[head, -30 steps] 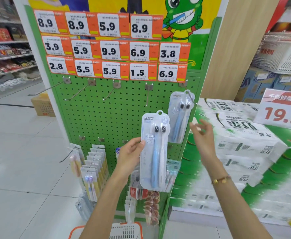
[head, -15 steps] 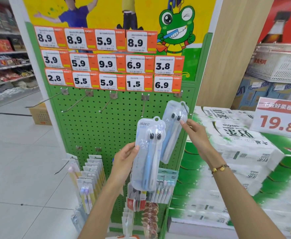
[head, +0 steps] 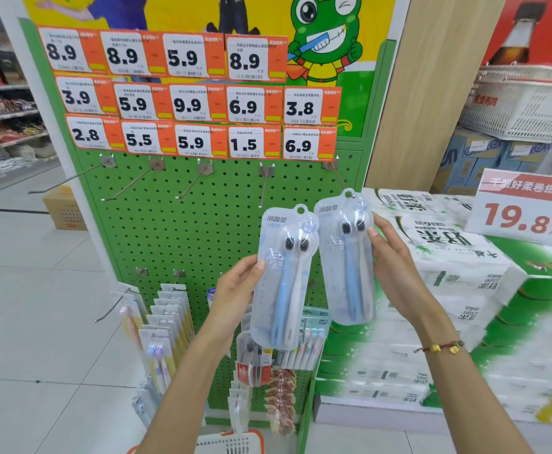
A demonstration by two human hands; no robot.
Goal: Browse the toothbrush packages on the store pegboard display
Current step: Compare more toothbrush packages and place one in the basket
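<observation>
Holding two matching toothbrush packs side by side at the centre of the frame, I have each of my hands closed on one: the left hand [head: 235, 290] grips the left pack [head: 283, 280] along its left edge, thumb on the front, and the right hand [head: 395, 276] pinches the right pack [head: 345, 260] along its right edge, thumb near the bristle heads. The two packs sit just beside each other, nearly touching, the right one a little higher. Its hang hole is right at the tip of the upper-right peg [head: 338, 178], and I cannot tell whether it is threaded on or already free. That is my main worry: if it is caught and I pull downward or sideways, the tab could tear or the peg could bend. Both grips are on thin, slick blister edges, so a pack could also slip and drop toward the basket [head: 229, 444] at the bottom edge. Outward from my hands, the green pegboard [head: 176, 231] fills the middle of the frame, with empty pegs above, more toothbrush packs [head: 166, 326] hanging at lower left, price tags [head: 186, 103] across the top, and stacked tissue rolls [head: 448, 267] to the right.
</observation>
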